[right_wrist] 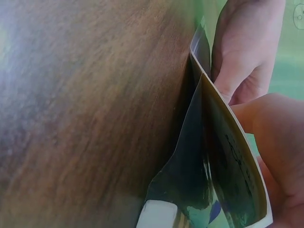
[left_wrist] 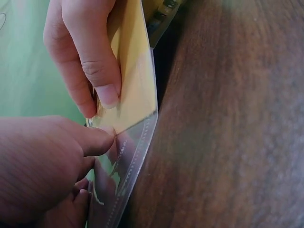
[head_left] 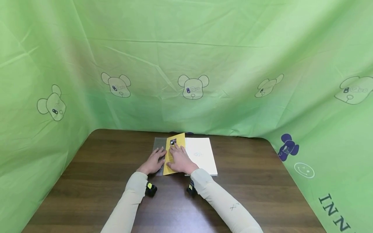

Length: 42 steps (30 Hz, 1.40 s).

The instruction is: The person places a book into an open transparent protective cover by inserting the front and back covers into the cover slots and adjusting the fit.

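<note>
A book lies open, its white page block point(head_left: 201, 157) to the right and its yellow cover point(head_left: 183, 142) raised at a slant to the left. A clear plastic sleeve point(head_left: 159, 142) spreads out beneath and left of the cover. My right hand point(head_left: 179, 159) rests on the yellow cover with fingers extended. On the plastic lies my left hand point(head_left: 152, 162), its thumb at the cover's edge. In the left wrist view the yellow cover point(left_wrist: 135, 90) overlaps the sleeve's dotted seam point(left_wrist: 137, 154). Plastic point(right_wrist: 183, 142) stands away from the cover's underside point(right_wrist: 232, 156) in the right wrist view.
The book sits toward the back of a brown wooden table point(head_left: 247, 181). Behind and beside the table hangs a green printed cloth point(head_left: 227, 113). Black wrist cameras point(head_left: 151, 190) are strapped below both hands, close over the table.
</note>
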Motion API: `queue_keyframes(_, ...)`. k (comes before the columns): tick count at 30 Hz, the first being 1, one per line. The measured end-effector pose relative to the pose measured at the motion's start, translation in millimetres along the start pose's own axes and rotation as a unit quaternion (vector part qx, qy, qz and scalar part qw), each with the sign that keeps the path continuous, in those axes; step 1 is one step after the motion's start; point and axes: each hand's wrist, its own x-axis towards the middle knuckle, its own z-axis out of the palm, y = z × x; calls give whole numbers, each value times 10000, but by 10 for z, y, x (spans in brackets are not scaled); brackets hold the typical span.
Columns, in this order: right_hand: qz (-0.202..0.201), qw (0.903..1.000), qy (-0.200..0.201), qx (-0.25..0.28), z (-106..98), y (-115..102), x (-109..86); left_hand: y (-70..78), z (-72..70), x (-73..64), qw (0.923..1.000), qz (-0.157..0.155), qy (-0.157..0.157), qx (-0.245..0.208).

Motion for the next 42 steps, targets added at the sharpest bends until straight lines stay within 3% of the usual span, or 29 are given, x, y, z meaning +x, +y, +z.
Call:
queue_keyframes(8,-63,9996,72,274,-21,-23,11,3,-3,10,10000,-23,49,-33)
queue_keyframes(13,-324,9966,-129,747,-94,66,4,14,-11,17,9999,-66,27,-77)
queue_keyframes(20,-247,9886,-643,1341,-338,327,-133,27,-8,5,9997,-195,-81,-151)
queue_keyframes(27,-209,9767,-807,1977,-455,677,-265,17,-6,3,9997,-173,-28,-173)
queue_keyframes(34,-373,9662,-933,2376,-420,822,-306,13,-3,9,9995,-288,-45,-121)
queue_keyframes(42,-381,9562,-864,2770,-353,834,-297,21,0,6,9994,-343,-48,-58)
